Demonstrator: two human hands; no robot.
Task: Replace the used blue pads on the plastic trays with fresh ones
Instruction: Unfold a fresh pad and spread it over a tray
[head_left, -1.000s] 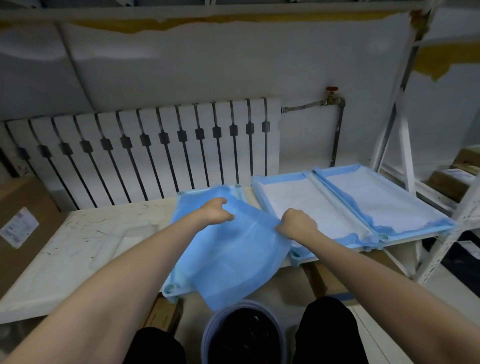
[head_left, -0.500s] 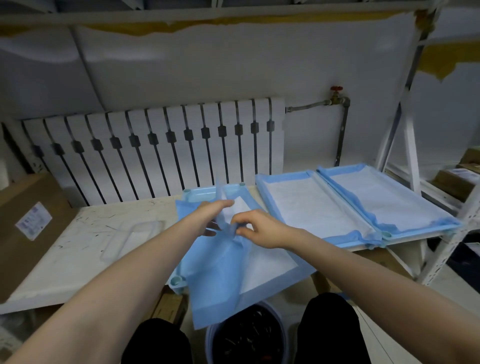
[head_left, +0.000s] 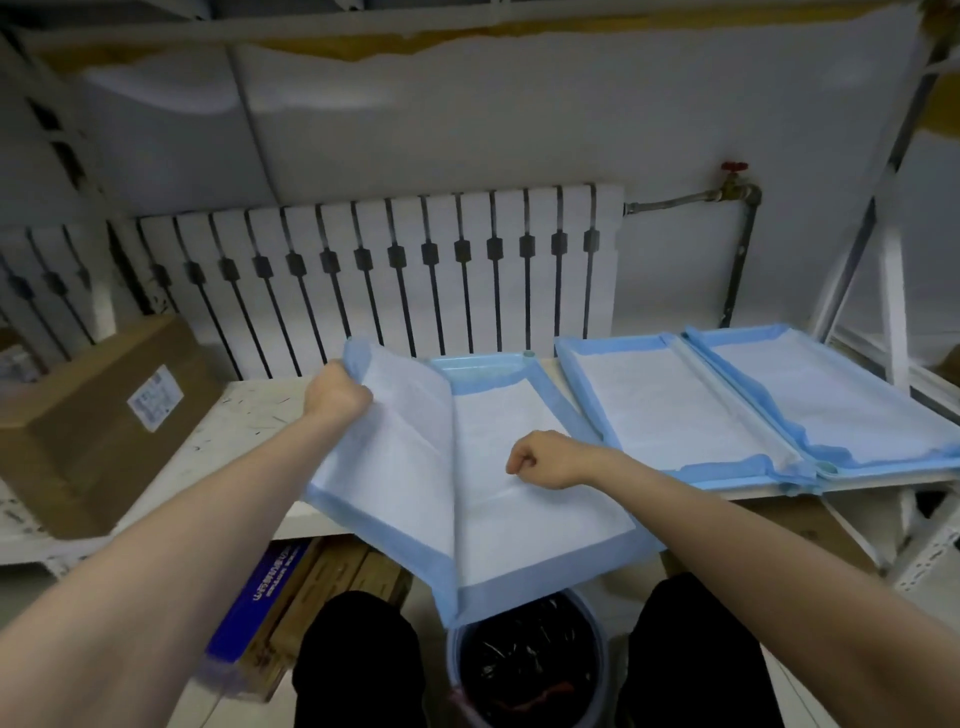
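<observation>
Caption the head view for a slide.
Left hand holds up half the blue pad over the tray; right hand rests on it.

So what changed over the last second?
The folded pad has been opened out, white side up, over the near tray. The left hand swung its flap up and leftward and grips it; the right hand moved to the white middle, in a fist. The two lined trays stayed put.
</observation>
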